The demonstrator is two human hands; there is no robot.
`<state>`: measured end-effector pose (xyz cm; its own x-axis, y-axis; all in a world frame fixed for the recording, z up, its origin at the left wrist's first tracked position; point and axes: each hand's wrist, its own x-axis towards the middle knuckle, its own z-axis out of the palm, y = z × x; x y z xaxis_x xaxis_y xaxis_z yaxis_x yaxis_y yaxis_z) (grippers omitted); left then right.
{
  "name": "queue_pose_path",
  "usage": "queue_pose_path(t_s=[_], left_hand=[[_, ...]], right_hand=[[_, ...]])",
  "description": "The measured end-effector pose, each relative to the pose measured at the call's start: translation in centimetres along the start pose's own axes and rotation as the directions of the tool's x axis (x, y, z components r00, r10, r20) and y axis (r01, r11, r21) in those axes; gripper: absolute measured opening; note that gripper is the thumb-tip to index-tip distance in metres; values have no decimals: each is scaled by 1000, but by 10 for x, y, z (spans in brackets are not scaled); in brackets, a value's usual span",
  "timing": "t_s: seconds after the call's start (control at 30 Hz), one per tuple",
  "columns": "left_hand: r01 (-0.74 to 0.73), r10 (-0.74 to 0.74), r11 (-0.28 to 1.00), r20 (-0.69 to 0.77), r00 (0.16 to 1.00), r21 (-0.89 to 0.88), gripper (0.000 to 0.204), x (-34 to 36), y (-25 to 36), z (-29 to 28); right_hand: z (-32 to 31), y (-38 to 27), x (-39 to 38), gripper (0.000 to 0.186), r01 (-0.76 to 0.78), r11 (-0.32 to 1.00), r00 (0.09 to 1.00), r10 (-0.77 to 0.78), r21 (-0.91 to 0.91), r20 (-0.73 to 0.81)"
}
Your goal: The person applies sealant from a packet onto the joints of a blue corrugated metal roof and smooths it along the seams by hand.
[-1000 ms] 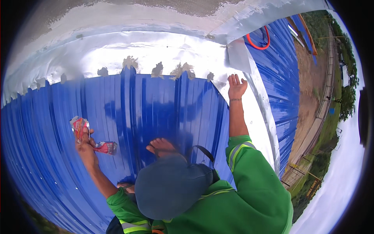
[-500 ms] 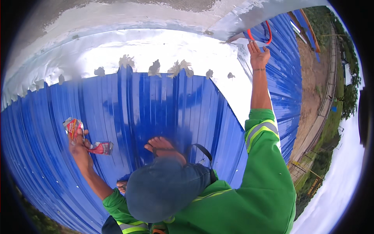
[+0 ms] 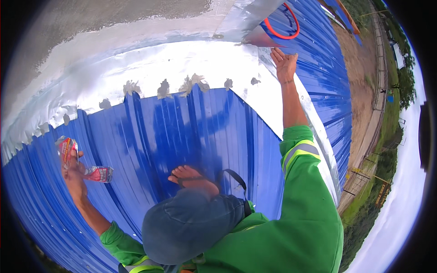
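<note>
My left hand (image 3: 73,175) is closed around a crumpled, flattened red-and-silver packet (image 3: 99,174), low over the blue roof sheeting (image 3: 177,123). The packet's upper end (image 3: 66,146) sticks out past the fingers. At the far right, my right hand (image 3: 285,67) is stretched out with fingers apart and nothing in it. Its fingertips are close to the corner of the silver flashing strip (image 3: 182,57), just below a pointed metal flap (image 3: 266,38). Whether they touch it I cannot tell. Beyond the fingers lies a red loop (image 3: 297,28) of hose or cord.
A grey wall (image 3: 104,27) rises along the far side. Dark grey sealant patches (image 3: 164,88) dot the flashing's lower edge. My bare foot in a sandal (image 3: 189,175) stands on the ribbed sheets. Past the roof's right edge, bare ground (image 3: 359,86) and a fence lie below.
The view has shifted, so the wall, flashing and red loop sit further left. My left hand has moved outward with the packet. My right hand stays stretched out near the flashing corner.
</note>
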<state>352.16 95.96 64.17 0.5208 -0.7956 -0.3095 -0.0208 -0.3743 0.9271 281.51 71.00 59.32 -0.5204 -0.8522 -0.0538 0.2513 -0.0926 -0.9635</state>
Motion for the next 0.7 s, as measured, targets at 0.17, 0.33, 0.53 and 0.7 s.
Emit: queue_pose_path(t_s=[0.17, 0.33, 0.53, 0.7], left_hand=[[-262, 244, 956, 135, 960, 134, 46, 48, 35, -46], [-174, 137, 908, 123, 983, 380, 45, 47, 62, -99], [-73, 35, 901, 95, 995, 428, 39, 11, 17, -151], [37, -77, 947, 114, 991, 320, 35, -14, -38, -156]], right_hand=[[-43, 39, -56, 41, -129, 986, 990, 133, 101, -36], [-63, 65, -102, 68, -259, 957, 962, 245, -127, -117], [-86, 87, -98, 59, 26, 665, 996, 43, -746, 73], [-96, 96, -84, 61, 136, 597, 976, 58, -790, 212]])
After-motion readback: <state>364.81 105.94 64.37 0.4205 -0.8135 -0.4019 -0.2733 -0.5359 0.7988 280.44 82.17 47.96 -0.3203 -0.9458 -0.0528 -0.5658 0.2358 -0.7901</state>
